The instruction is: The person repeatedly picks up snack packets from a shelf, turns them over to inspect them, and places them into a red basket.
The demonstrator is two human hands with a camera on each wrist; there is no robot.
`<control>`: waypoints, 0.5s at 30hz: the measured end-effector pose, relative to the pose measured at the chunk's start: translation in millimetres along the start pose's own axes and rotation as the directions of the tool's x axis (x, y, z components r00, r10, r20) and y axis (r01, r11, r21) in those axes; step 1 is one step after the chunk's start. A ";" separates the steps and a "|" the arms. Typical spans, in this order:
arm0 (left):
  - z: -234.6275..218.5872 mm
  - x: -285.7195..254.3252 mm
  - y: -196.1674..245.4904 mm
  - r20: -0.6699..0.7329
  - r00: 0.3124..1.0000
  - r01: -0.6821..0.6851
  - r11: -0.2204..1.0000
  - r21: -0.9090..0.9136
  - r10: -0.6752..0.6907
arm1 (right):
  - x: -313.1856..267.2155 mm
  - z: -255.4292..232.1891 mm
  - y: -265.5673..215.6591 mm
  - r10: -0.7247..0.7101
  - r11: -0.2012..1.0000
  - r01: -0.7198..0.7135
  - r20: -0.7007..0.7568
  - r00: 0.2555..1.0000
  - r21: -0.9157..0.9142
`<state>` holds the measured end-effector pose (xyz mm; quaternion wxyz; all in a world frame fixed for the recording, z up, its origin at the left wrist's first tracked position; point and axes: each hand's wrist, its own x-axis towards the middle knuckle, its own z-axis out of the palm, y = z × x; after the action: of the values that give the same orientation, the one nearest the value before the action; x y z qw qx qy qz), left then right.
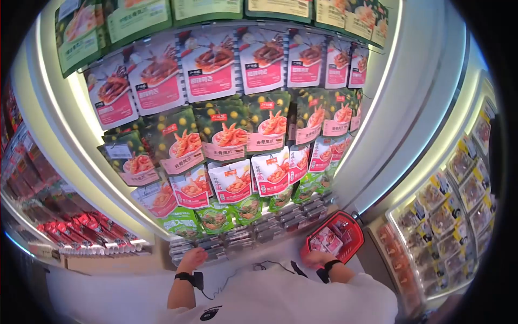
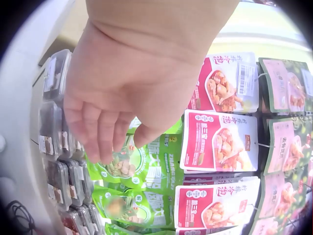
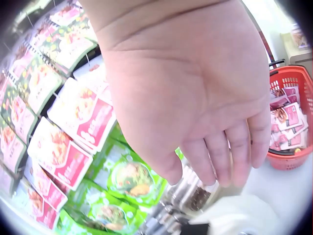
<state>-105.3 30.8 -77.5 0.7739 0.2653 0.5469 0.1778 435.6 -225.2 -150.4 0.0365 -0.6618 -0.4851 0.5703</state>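
Green pouches [image 2: 161, 152]: glossy plastic film, creased. Small boxes [image 2: 51, 117]: clear plastic — smooth, shiny. Red basket [image 3: 289, 162]: plastic, smooth-looking. White shirt [image 1: 302, 294]: cloth — matt.

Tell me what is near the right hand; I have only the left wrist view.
Observer: In the head view, a red basket sits right by the right hand, with pink-and-white packets inside. I can't tell whether hand and basket touch.
Operator: Check whether that hand is holding anything.
Observer: The right wrist view shows its palm bare and its fingers extended, holding nothing.
Operator: Name what hangs in the topmost row in sight.
Observer: Green pouches, partly cut off by the top of the head view.
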 end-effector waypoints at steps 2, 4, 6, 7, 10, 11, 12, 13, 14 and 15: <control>3.4 -1.1 8.7 0.006 1.000 -0.011 1.000 0.009 0.011 | -57.5 -35.5 -107.8 0.156 0.956 -0.086 -0.241 0.958 0.280; 15.8 -1.0 16.9 -0.007 1.000 -0.026 0.994 0.110 0.027 | -78.1 -80.8 -155.4 0.164 0.978 -0.114 -0.307 0.937 0.176; 19.0 3.9 19.1 0.004 0.999 -0.047 0.988 0.150 0.047 | -62.0 -119.6 -155.6 -0.007 0.987 0.075 -0.431 0.902 0.141; 21.8 3.6 21.6 -0.015 0.999 -0.043 0.983 0.181 0.046 | -64.4 -141.0 -169.5 -0.030 0.984 0.106 -0.456 0.889 0.141; 36.2 0.3 31.3 -0.071 0.995 -0.050 0.970 0.237 0.069 | -73.7 -201.1 -213.4 -0.190 0.960 0.268 -0.508 0.840 0.084; 37.9 1.0 34.0 -0.088 0.994 -0.042 0.968 0.247 0.066 | -82.1 -218.1 -228.8 -0.302 0.933 0.361 -0.557 0.774 -0.004; 42.6 3.6 40.4 -0.107 0.992 -0.038 0.965 0.259 0.067 | -99.7 -234.8 -252.1 -0.257 0.919 0.374 -0.529 0.809 0.124; 52.9 3.2 46.3 -0.138 0.987 -0.042 0.958 0.283 0.084 | -104.8 -253.8 -263.2 -0.430 0.869 0.490 -0.579 0.692 -0.060; 57.8 6.5 49.8 -0.159 0.984 -0.031 0.947 0.319 0.086 | -111.8 -272.1 -273.1 -0.492 0.819 0.567 -0.611 0.620 -0.085; 63.9 9.3 53.5 -0.154 0.984 -0.031 0.937 0.348 0.090 | -123.5 -289.7 -285.3 -0.548 0.762 0.638 -0.639 0.539 -0.114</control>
<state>-41.3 64.9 -35.4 0.6610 0.3972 0.6242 0.1251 508.3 -13.1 210.6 0.4339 -0.6060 -0.5985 0.2939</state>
